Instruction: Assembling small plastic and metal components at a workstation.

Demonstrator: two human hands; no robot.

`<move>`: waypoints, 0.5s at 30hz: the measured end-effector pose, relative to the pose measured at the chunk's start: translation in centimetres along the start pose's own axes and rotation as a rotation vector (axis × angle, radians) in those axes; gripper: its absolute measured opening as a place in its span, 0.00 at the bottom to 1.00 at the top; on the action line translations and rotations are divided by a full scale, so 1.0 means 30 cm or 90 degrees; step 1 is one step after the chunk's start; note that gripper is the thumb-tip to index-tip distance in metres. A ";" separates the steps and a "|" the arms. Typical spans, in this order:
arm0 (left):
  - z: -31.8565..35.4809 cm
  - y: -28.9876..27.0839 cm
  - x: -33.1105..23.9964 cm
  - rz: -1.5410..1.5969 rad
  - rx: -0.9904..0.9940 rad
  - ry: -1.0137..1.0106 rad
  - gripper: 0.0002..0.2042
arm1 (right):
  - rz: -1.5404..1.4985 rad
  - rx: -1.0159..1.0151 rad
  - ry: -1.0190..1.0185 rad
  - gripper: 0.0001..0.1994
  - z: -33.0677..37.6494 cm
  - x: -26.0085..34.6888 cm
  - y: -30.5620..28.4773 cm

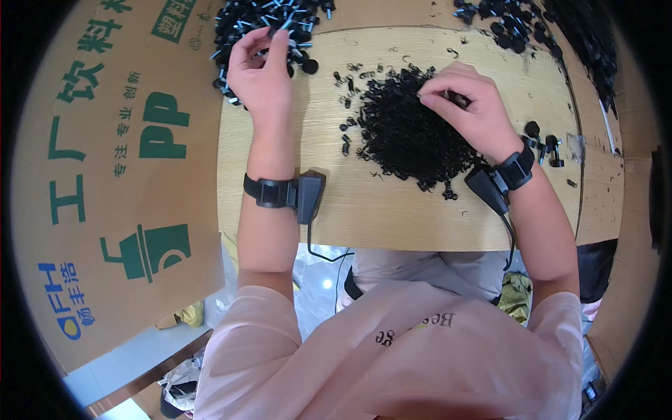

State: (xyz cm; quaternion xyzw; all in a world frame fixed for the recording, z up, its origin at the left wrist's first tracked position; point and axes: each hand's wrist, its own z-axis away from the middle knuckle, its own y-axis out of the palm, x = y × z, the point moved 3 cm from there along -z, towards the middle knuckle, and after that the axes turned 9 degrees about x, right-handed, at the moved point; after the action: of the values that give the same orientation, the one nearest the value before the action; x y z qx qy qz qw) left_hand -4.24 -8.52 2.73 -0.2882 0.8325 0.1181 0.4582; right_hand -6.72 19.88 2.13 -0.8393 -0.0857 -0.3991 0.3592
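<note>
At the far left of the table, my left hand (260, 70) reaches into a heap of black-headed bolts (234, 21) with pale metallic shanks. Its thumb and fingers are curled toward each other, and whatever lies between their tips is hard to make out among the bolts. My right hand (476, 108) is over the upper right side of a large pile of small black curled clips (406, 133). Thumb and forefinger meet there in a pinch; anything held is too small to name.
More black-headed bolts (514, 28) lie at the far right, with a few (544, 143) beside my right wrist. Loose clips surround the pile on the wooden tabletop (392, 217). A printed cardboard panel (105, 245) borders the left. Black boxes with cables (310, 198) are strapped to both wrists.
</note>
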 end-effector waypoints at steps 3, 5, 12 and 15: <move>-0.050 -0.108 0.032 -0.178 -0.124 -0.019 0.12 | 0.031 0.065 0.036 0.05 -0.002 0.020 0.014; -0.063 -0.158 0.070 -0.217 -0.149 -0.030 0.12 | 0.046 0.107 0.022 0.08 0.003 0.035 0.034; -0.067 -0.210 0.126 -0.417 -0.148 -0.091 0.14 | 0.024 0.007 -0.001 0.06 0.006 0.058 0.020; -0.058 -0.191 0.106 -0.494 -0.132 -0.118 0.17 | 0.087 -0.005 -0.057 0.05 0.009 0.053 0.010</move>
State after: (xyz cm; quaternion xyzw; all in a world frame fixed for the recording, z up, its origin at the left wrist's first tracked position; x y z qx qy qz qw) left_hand -3.38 -15.11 1.42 -0.6136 0.6008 0.0454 0.5104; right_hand -5.36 19.62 2.99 -0.8616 -0.0424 -0.3364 0.3779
